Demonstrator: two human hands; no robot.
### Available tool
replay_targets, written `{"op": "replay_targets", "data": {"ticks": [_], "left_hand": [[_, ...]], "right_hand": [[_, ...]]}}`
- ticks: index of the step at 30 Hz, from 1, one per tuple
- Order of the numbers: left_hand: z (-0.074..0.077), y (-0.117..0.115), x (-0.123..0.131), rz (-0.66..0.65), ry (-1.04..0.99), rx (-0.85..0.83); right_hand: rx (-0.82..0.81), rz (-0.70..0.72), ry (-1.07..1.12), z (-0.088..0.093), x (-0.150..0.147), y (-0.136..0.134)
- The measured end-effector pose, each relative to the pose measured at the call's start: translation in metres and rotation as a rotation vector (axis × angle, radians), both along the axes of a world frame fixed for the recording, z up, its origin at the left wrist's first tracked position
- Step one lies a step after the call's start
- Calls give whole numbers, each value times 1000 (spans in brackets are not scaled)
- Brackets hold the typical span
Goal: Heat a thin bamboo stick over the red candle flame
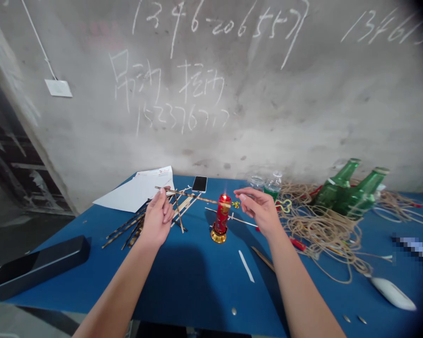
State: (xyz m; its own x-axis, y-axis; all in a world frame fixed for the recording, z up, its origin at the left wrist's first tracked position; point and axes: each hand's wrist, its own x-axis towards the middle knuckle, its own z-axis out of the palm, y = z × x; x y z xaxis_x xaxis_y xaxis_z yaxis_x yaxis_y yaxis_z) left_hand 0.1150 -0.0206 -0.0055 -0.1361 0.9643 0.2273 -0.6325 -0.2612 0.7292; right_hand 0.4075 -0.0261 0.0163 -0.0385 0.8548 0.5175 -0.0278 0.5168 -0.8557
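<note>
My left hand is shut on a thin dark-banded wooden stick, which runs right across the flame of a red candle. The candle stands in a gold holder on the blue table. A small yellow-green ornament sits just past the stick's far end. My right hand hangs beside the flame, with its curled fingers apart and nothing visible in them. Several charred sticks and pale wooden strips lie under and beyond my left hand.
A tangled pile of tan cord and green glass bottles fill the table's right side. Nearby are clear plastic bottles, a phone, white paper, a black case and a white mouse.
</note>
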Motion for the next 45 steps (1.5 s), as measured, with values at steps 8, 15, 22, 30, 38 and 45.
{"op": "replay_targets", "data": {"ticks": [8, 15, 22, 30, 38, 45], "left_hand": [[3, -3, 0, -17, -11, -13], [4, -4, 3, -48, 80, -60], [3, -9, 10, -78, 269, -32], [4, -10, 13, -86, 236, -48], [1, -3, 10, -40, 155, -58], [12, -8, 13, 97, 138, -28]], "right_hand": [[32, 17, -39, 1, 1, -2], [17, 8, -25, 2, 0, -2], [-1, -2, -20, 0, -1, -1], [-11, 23, -23, 1, -1, -1], [10, 43, -3, 1, -2, -1], [-5, 17, -13, 2, 1, -1]]}}
